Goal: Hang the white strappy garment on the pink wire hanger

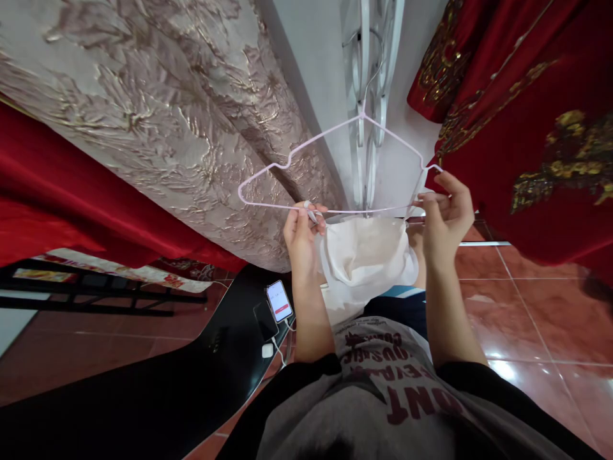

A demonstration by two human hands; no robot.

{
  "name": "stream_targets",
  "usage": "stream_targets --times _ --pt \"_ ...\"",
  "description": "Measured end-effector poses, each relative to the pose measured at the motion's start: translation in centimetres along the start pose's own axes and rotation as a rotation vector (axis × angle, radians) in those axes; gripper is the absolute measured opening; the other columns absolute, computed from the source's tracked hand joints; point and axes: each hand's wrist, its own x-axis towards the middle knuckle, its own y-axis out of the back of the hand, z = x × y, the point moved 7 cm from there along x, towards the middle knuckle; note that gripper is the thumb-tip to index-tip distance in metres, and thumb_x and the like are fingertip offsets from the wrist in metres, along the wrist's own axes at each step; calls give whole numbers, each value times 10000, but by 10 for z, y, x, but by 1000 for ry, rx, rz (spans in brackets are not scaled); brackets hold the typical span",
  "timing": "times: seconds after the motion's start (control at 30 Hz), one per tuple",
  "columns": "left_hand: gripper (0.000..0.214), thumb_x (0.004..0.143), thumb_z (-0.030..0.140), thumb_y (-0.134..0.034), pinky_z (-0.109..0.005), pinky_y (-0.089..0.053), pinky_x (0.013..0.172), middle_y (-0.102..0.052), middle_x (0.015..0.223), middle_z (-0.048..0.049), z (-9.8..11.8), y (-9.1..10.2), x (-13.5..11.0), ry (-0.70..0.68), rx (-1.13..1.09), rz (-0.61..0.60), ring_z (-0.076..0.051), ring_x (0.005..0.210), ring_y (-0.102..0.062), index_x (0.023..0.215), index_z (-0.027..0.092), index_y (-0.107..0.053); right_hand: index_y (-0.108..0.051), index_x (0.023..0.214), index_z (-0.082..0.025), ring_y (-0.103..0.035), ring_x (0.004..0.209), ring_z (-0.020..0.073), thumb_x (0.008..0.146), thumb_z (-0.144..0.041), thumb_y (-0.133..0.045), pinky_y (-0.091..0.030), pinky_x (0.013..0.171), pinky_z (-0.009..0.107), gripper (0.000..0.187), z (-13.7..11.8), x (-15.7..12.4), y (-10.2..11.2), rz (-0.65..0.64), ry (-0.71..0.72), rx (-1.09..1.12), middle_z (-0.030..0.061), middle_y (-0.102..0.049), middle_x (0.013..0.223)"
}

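Observation:
A pale pink clothes hanger (325,135) hangs by its hook from a white metal rack (371,140) on the wall. Below its bottom bar droops a white garment (368,249) with thin straps. My right hand (447,214) is closed at the hanger's right end, its fingers pinching a white strap that runs up to the notch there. My left hand (304,233) is closed near the bottom bar, left of the middle, with another white strap between its fingers. The hanger's left arm bears no strap.
Pinkish embossed fabric (191,128) hangs on the left, above red cloth (96,191). A red garment with gold sequins (527,140) hangs on the right. Lower left, a black curved seat (191,370) carries a lit phone (280,301) on a cable. Red tiles (527,313) cover the floor.

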Motion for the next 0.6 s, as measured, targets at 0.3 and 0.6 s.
stream_targets --times 0.3,0.6 --pt "379 883 548 -768 -212 -406 515 -700 833 -20 3 -1 0 -10 80 31 -78 557 -492 875 220 -578 -745 825 -183 -514 433 66 854 -179 -682 -389 393 195 69 6 37 -7 -404 -325 48 -37 -619 578" --pt "363 897 529 -771 -209 -424 544 -734 859 -25 -4 3 2 8 63 -12 -69 557 -495 881 206 -608 -826 1054 -261 -684 650 142 920 -316 -781 -631 641 370 151 -15 52 -4 -103 -15 148 32 -800 959"
